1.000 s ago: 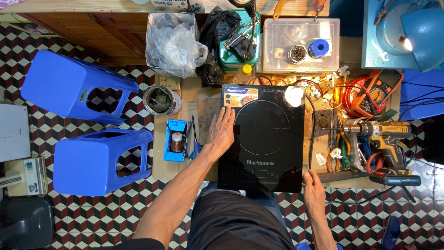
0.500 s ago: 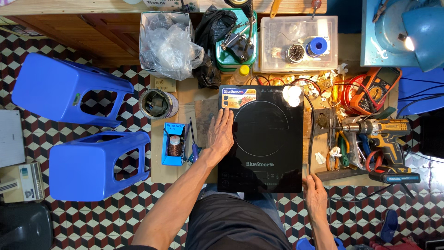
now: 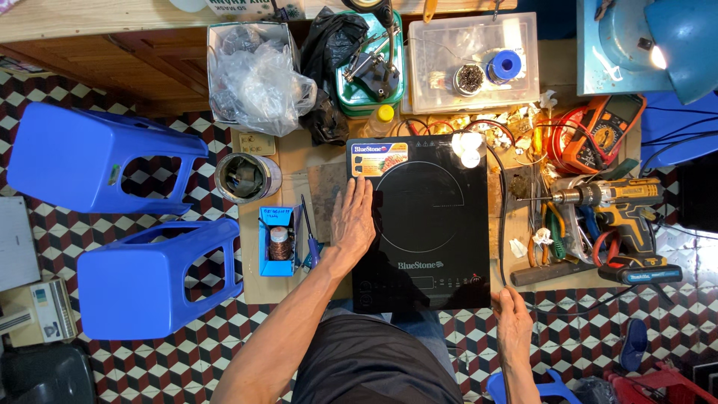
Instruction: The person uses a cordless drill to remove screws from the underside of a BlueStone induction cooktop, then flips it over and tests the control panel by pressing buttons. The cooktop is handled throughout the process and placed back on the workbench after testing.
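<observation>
A black induction cooker [image 3: 437, 224] lies flat on the low work board in front of me. My left hand [image 3: 353, 221] rests palm down on its left edge, fingers straight and pointing away. My right hand [image 3: 514, 323] sits just off the cooker's near right corner, fingers curled where a thin black cord [image 3: 496, 217] runs down the cooker's right side into them. A white lump [image 3: 467, 146] sits on the cooker's far right corner.
Two blue plastic stools [image 3: 142, 280] lie on the tiled floor at left. A small blue box with a copper wire spool [image 3: 278, 241], a screwdriver [image 3: 309, 238] and a tin [image 3: 245, 178] sit left of the cooker. A cordless drill [image 3: 613, 213], pliers and a multimeter [image 3: 609, 135] crowd the right.
My left hand has slid slightly toward me along the cooker's left edge. My right hand stays at the near right corner. The view shifted a little.
</observation>
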